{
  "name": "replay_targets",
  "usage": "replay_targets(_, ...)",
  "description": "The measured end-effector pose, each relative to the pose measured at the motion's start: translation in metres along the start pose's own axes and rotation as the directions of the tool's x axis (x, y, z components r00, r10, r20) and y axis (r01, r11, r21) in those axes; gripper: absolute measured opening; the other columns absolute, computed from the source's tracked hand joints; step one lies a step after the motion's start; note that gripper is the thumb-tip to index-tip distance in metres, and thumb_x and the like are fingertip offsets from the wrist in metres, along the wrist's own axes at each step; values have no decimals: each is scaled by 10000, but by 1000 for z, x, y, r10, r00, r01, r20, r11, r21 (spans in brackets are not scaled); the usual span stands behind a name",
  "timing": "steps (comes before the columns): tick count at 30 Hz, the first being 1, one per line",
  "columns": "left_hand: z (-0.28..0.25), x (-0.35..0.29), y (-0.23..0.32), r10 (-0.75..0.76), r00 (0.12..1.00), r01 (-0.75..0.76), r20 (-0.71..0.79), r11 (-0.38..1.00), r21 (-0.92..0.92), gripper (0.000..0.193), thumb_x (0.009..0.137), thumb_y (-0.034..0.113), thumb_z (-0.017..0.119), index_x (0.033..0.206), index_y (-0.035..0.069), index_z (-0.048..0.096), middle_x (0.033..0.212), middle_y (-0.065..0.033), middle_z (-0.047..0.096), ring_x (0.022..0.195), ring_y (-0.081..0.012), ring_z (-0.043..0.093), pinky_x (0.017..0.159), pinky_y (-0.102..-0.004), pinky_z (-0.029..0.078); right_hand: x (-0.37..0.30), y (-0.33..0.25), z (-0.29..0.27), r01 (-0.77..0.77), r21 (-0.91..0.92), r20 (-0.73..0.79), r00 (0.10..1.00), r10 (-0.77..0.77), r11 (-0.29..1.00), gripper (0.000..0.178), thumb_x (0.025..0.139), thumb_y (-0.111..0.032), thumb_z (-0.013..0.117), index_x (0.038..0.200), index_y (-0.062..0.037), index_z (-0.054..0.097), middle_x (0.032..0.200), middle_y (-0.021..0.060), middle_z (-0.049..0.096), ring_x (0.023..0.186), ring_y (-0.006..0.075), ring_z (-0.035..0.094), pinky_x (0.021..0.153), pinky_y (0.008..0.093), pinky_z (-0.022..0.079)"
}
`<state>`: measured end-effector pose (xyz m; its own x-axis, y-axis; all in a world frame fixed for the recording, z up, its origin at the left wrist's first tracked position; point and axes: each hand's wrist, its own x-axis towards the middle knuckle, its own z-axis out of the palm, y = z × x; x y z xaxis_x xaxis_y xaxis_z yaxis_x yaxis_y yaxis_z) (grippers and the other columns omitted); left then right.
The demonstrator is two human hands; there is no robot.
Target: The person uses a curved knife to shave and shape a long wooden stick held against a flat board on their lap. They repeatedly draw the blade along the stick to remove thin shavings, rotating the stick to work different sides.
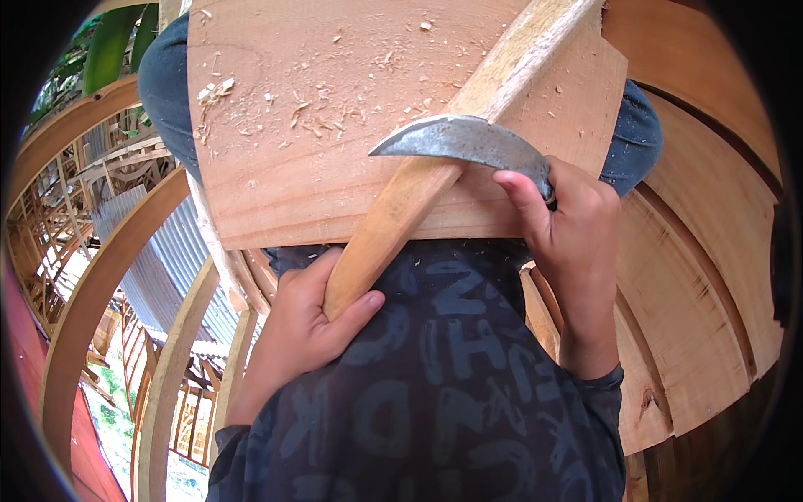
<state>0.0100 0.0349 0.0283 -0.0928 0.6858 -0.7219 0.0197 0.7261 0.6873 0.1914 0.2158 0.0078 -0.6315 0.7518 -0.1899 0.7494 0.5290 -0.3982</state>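
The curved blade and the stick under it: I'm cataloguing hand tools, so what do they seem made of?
Blade: apparently steel, unpolished, dull grey and mottled with a paler edge. Stick: bare, unfinished wood, pale tan with visible grain; shavings lie on the board.

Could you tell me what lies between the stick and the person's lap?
In the head view, a wooden board strewn with shavings lies under the stick.

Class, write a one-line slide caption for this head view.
Left hand grips a wooden stick while right hand sets a curved blade against it.
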Motion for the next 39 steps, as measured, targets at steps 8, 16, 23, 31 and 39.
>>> replay_targets(8,0,-2,-1,-8,1000,8,-6,1000,11,360,825,192,680,1091,-34,589,744,-182,630,665,-298,638,632,-320,470,7,15,-6,43,-53,-39,998,-45,998,565,775,-520,688,561,-30,504,499,142,505,439,317,527,420,374,404)
replay_targets(16,4,-1,-2,42,999,-40,-34,998,55,326,822,188,685,1049,-29,596,690,-174,601,614,-276,617,594,-329,453,-10,-16,2,168,26,85,982,-170,985,597,771,-577,663,557,-35,529,479,128,505,445,275,564,417,362,419)
replay_targets(23,6,-3,4,55,993,-38,-106,987,153,290,809,178,711,983,-23,594,663,-167,593,593,-296,622,564,-333,454,11,6,-13,-123,-4,21,992,123,992,600,796,-530,675,546,-2,541,453,155,487,397,308,505,402,372,393)
replay_targets(31,2,-8,6,27,991,0,-135,980,199,239,796,134,737,881,0,558,675,-165,610,625,-321,652,551,-325,469,24,28,-6,-209,-19,-26,978,208,978,611,812,-527,662,527,0,541,472,183,487,425,316,543,416,376,390)
replay_targets(39,4,-7,5,29,986,12,-164,970,242,238,786,128,744,890,6,568,699,-168,632,679,-326,672,564,-319,483,0,-5,7,25,53,-31,999,-23,998,624,811,-547,648,521,-10,517,449,156,485,391,302,509,409,371,400)
